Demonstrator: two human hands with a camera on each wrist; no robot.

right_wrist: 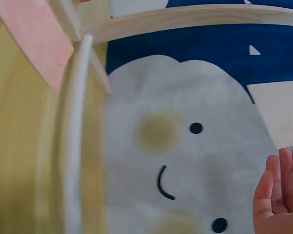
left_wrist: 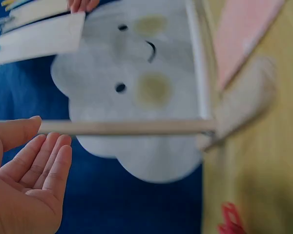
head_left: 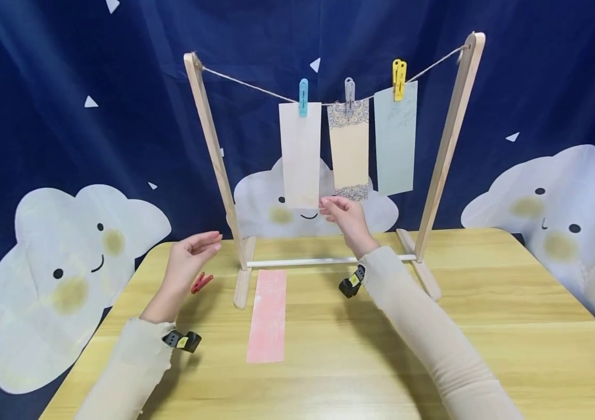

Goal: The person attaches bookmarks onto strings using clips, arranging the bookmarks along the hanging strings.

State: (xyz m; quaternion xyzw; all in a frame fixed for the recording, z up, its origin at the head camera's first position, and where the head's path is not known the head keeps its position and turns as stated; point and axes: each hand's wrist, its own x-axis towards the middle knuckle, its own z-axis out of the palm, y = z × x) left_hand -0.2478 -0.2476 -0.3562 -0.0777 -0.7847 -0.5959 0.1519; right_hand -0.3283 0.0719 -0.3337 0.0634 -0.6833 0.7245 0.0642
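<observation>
My right hand [head_left: 349,223] is raised in front of the rack, its fingers loosely extended by the lower corner of a white paper strip [head_left: 300,154]; whether they touch it I cannot tell. A blue clothespin [head_left: 303,98] fastens that strip to the string. Beside it hang a beige patterned strip [head_left: 350,151] under a grey clothespin [head_left: 350,96] and a pale green strip [head_left: 396,143] under a yellow clothespin [head_left: 399,80]. My left hand [head_left: 182,262] hovers left of the rack with relaxed fingers, holding nothing. Below it lies a red clothespin [head_left: 201,283]. A pink strip [head_left: 268,318] lies flat on the table.
The wooden rack has a left post [head_left: 217,157], a right post [head_left: 451,146], a sagging string [head_left: 247,85] and a white lower bar [head_left: 303,262]. It stands near the back of the wooden table [head_left: 339,367]. Behind hangs a dark blue curtain [head_left: 82,52] with cloud shapes.
</observation>
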